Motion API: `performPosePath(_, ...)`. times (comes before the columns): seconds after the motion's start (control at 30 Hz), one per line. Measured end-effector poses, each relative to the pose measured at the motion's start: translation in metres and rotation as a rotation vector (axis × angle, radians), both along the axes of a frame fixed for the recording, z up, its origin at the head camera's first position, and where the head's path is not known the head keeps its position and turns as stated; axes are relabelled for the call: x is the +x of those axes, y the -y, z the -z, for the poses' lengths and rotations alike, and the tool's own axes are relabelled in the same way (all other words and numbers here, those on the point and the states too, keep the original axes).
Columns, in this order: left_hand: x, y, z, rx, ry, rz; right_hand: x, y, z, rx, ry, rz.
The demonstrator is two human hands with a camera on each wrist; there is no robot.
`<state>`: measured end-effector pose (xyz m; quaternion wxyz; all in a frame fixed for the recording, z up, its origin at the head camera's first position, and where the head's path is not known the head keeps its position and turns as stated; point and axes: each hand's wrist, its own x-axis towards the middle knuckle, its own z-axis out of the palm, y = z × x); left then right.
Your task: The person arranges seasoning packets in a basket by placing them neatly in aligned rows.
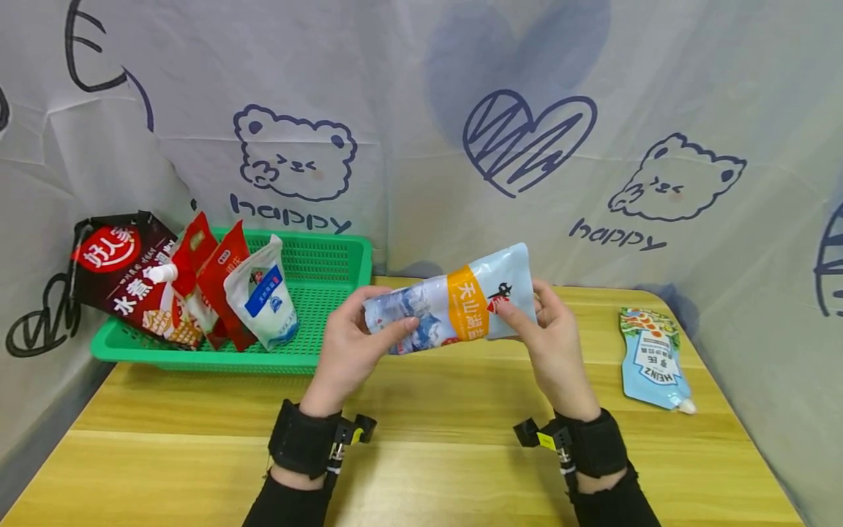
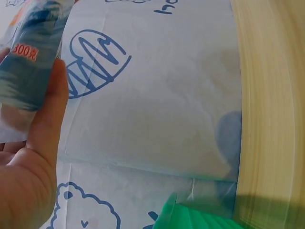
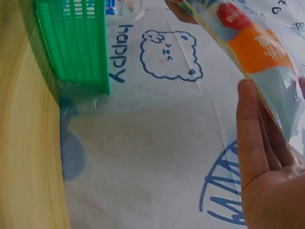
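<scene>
Both hands hold a pale blue salt pouch (image 1: 431, 307) with an orange band and a mountain picture, raised above the table and tilted up to the right. My left hand (image 1: 352, 340) grips its left end, thumb across the front. At the other end, my right hand (image 1: 553, 340) pinches the pouch with its thumb on the front and fingers behind. In the left wrist view the pouch (image 2: 31, 57) shows red print, with the left hand (image 2: 35, 167) along its edge. The right wrist view has the pouch (image 3: 257, 52) over the fingers of the right hand (image 3: 271, 176).
A green basket (image 1: 332, 241) at the back left holds a dark red seasoning bag (image 1: 125, 271), red pouches (image 1: 227, 274) and a white and blue pouch (image 1: 263, 296). A light blue Heinz pouch (image 1: 652, 359) with a white spout lies on the wooden table (image 1: 435, 468) at right. Patterned cloth (image 1: 421, 176) hangs behind.
</scene>
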<state>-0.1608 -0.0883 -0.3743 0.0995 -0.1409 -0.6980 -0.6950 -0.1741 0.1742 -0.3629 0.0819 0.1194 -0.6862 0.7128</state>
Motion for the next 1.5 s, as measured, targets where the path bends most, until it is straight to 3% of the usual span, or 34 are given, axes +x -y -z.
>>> performPosePath(0.2,0.002,-0.007,-0.001,0.094,-0.018,-0.031,-0.003,0.010,0.007,-0.199,-0.018,-0.029)
performPosePath(0.33,0.002,-0.014,0.001,0.191,-0.017,-0.055,-0.001,0.020,0.014,-0.258,-0.013,-0.114)
performPosePath(0.53,0.002,-0.025,0.004,0.256,-0.016,-0.077,0.005,0.032,0.021,-0.182,-0.013,-0.179)
performPosePath(0.83,0.002,-0.031,0.006,0.245,0.007,-0.059,0.007,0.036,0.019,-0.190,-0.032,-0.140)
performPosePath(1.0,0.002,-0.030,0.004,0.202,0.028,-0.018,0.007,0.033,0.017,-0.170,-0.054,-0.109)
performPosePath(1.23,0.003,-0.022,0.001,0.104,0.063,0.010,0.008,0.024,0.011,-0.055,-0.101,-0.071)
performPosePath(1.5,0.003,-0.016,-0.004,0.049,-0.015,-0.005,0.007,0.018,0.006,0.152,-0.107,-0.040)
